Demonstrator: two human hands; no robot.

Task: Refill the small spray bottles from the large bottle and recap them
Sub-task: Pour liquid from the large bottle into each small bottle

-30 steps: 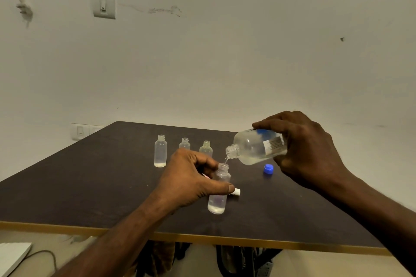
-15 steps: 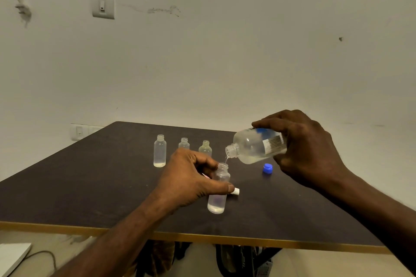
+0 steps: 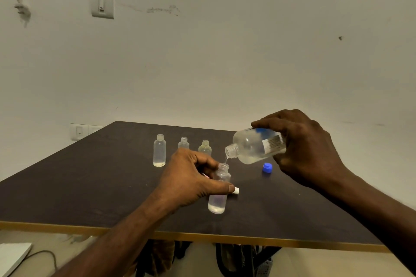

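Tilted large bottle (image 3: 254,146) over part-filled small bottle (image 3: 218,189)

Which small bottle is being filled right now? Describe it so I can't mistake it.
On the dark table, skip the row of three uncapped small bottles at the back. The one being filled stands nearer the front edge, gripped by the left hand. It alone sits under the mouth of the tilted large bottle.
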